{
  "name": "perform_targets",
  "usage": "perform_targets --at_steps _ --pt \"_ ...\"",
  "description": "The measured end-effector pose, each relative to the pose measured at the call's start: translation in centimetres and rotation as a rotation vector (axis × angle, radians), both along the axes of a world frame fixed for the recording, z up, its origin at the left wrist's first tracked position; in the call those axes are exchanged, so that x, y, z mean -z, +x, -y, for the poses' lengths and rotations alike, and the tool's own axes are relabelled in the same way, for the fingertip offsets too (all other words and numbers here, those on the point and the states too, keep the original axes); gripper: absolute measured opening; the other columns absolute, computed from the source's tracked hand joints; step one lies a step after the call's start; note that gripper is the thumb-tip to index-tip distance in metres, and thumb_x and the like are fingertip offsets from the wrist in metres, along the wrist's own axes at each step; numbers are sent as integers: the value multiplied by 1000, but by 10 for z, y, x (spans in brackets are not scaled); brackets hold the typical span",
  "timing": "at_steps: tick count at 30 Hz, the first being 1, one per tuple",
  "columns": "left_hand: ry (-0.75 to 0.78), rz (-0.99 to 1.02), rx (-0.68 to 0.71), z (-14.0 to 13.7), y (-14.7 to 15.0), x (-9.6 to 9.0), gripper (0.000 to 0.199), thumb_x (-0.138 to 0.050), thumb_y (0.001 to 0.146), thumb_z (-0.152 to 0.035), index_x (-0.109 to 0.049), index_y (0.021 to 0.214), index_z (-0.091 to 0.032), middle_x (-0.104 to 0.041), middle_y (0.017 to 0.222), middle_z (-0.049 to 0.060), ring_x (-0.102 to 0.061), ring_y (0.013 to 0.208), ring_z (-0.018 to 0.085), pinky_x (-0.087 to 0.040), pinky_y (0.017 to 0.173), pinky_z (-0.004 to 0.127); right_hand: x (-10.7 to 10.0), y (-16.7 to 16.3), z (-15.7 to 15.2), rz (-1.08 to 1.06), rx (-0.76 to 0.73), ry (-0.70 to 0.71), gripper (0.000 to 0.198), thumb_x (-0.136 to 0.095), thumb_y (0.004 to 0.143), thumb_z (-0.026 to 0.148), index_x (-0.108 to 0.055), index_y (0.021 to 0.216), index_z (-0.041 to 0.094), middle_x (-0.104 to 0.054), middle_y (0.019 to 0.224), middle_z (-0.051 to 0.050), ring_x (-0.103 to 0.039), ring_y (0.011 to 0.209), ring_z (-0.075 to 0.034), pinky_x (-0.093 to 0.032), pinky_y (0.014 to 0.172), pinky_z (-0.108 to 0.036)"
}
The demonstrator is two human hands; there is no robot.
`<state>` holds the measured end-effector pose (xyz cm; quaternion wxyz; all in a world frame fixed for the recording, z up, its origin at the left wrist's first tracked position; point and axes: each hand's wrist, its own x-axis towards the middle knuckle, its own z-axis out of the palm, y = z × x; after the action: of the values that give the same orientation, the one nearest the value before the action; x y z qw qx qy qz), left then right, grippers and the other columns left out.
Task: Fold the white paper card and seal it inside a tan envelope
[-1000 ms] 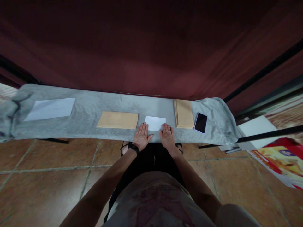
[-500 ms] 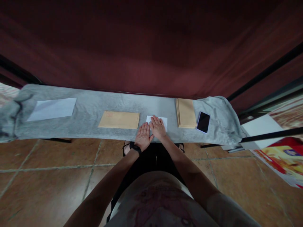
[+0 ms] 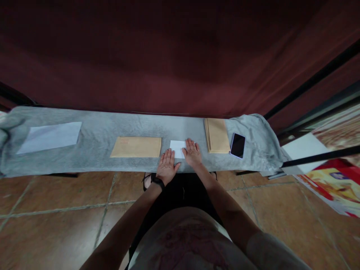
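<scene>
A small white piece of paper (image 3: 177, 149), perhaps folded, lies flat on the grey cloth in front of me. My right hand (image 3: 192, 153) rests flat over its right end, fingers stretched out. At the paper's lower left corner lies my left hand (image 3: 167, 165), palm down and fingers extended, with a black band on the wrist. Just left of that hand is a single brown envelope (image 3: 136, 146). To the right of my right hand sits a stack of brown envelopes (image 3: 218, 135).
The grey cloth (image 3: 140, 123) covers a long narrow table. A phone (image 3: 237, 145) lies beside the envelope stack, and larger white paper sheets (image 3: 52, 137) lie at the far left. A dark red curtain (image 3: 174, 93) hangs behind the table. A red and yellow box (image 3: 334, 183) stands at the right.
My hands have moved apart, the right one sliding to the paper's right end and the left one to its lower left. More of the white paper shows. The view has shifted slightly.
</scene>
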<state>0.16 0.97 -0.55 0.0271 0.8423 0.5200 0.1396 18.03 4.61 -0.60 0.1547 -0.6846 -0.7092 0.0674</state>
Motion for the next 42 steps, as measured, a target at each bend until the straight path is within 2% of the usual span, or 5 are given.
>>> perform_targets --at_steps 16,22,27,33,42 --pt "3 89 -3 2 -2 -2 70 -33 100 -47 -21 154 -5 -26 159 21 -20 149 30 -22 120 51 -59 24 -41 -86 7 -180 21 -56 89 15 -69 105 21 -64 114 -8 -60 105 -21 -45 96 -33" --pt "125 341 -62 8 -8 -35 66 -29 102 -39 -5 158 -14 -13 164 16 -12 152 26 -23 121 51 -89 26 -29 -285 -133 163 24 -43 98 18 -63 109 20 -64 109 -7 -61 106 -20 -47 96 -31" --pt "116 332 -72 5 3 -51 64 -28 102 -38 -7 158 -15 -12 165 14 -10 152 26 -21 121 50 -59 25 11 -220 -239 139 28 -41 94 10 -65 106 21 -67 115 -6 -56 118 -19 -36 113 -37" --pt "-66 43 30 -3 28 -19 59 -25 102 -38 -28 154 -11 -26 161 14 -18 150 25 -20 121 49 -21 26 42 -226 -230 53 37 -45 90 11 -63 121 20 -62 133 -5 -52 128 -17 -29 119 -40" --pt "-131 -80 161 -29 35 -12 61 -40 96 -42 -39 149 -12 -36 156 16 -23 149 28 -11 122 51 -21 -1 -8 -160 -268 -4 43 -31 103 26 -56 136 18 -53 146 -7 -42 139 -18 -30 119 -38"
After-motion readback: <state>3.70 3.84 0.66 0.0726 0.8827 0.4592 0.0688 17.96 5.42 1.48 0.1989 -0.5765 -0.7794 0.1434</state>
